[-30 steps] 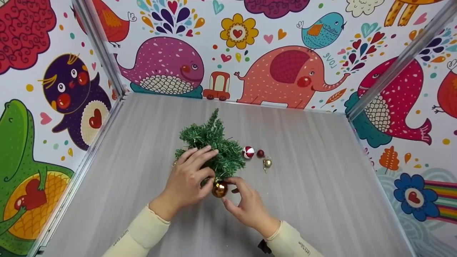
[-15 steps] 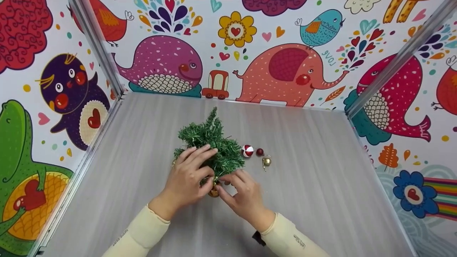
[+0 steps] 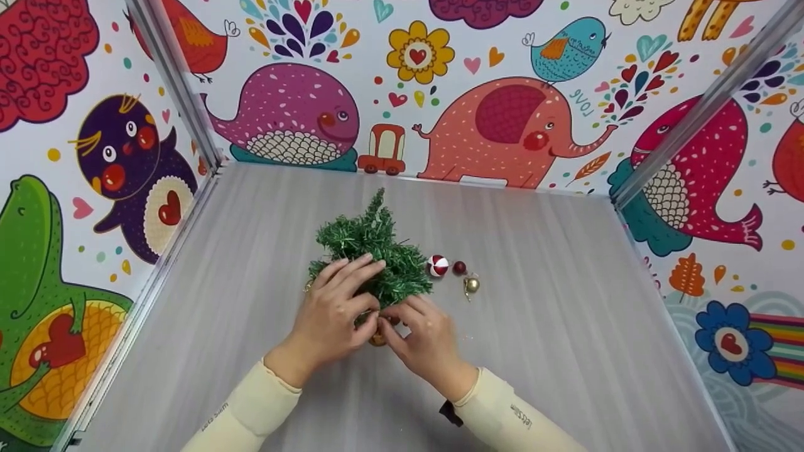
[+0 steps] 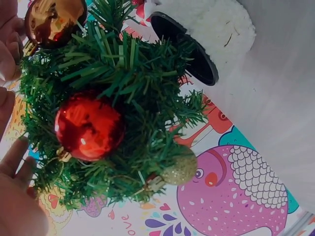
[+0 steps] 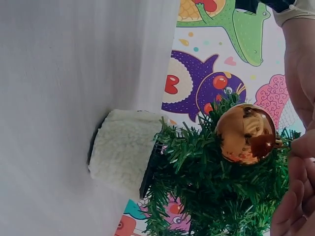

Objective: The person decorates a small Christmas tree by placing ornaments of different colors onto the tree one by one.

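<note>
A small green Christmas tree (image 3: 370,235) stands on the table in a white fuzzy pot (image 5: 125,150). On its near side hangs a shiny copper-gold bauble (image 5: 246,133), mostly covered by the hands in the head view. My right hand (image 3: 433,333) pinches the bauble's top loop between thumb and forefinger. Close beside it, the thumb and forefinger of my left hand (image 3: 333,314) pinch a branch tip by the loop; its other fingers lie over the branches. In the left wrist view, a red bauble (image 4: 88,125) and a glittery gold bauble (image 4: 179,164) hang on the tree.
Right of the tree lie a red-and-white ball (image 3: 438,265), a small dark red ball (image 3: 460,267) and a small gold ball (image 3: 472,285). Printed walls with cartoon animals and metal corner rails (image 3: 188,94) enclose the grey table (image 3: 534,301).
My right hand has moved left and slightly up from the bauble's side to its loop, against the left fingertips. The bauble sits lower behind the fingers. The left hand stays in place.
</note>
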A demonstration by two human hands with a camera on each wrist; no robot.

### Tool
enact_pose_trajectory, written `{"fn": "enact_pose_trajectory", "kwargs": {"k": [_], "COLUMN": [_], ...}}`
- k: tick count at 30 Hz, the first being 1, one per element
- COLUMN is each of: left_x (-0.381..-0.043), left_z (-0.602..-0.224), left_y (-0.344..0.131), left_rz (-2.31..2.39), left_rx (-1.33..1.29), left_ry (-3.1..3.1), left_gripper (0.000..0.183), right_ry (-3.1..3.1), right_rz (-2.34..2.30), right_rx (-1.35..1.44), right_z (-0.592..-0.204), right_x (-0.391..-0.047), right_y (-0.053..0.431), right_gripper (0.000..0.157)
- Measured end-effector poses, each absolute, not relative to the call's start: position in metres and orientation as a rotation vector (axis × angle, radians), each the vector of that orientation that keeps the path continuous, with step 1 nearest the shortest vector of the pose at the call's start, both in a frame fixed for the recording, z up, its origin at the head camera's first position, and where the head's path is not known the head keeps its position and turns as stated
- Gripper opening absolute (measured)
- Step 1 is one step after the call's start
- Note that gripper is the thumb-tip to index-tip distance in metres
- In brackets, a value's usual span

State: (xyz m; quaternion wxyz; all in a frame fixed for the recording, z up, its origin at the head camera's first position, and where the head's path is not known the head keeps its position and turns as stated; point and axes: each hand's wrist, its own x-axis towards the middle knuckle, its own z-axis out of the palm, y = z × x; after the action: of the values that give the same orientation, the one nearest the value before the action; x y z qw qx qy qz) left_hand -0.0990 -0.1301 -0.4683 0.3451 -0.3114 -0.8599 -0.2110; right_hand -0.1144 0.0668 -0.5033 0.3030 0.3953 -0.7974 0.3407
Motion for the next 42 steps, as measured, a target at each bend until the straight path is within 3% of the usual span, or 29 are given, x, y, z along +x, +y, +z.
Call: {"fn": "enact_pose_trajectory", "kwargs": {"k": [42], "left_x": [-0.0923], "left_z": [-0.4735], "left_y": [-0.1359], "left_rz": [-0.35], "left_rx": [-0.913], "left_ry": [-2.132], "left_gripper": [0.013], "right_ry": [-1.916], "right_rz": [0.774], "right_rx": [1.133], "right_z": [-0.5101], "right_x": [-0.1226], "right_y": [0.0685], "right_gripper": [0.003]}}
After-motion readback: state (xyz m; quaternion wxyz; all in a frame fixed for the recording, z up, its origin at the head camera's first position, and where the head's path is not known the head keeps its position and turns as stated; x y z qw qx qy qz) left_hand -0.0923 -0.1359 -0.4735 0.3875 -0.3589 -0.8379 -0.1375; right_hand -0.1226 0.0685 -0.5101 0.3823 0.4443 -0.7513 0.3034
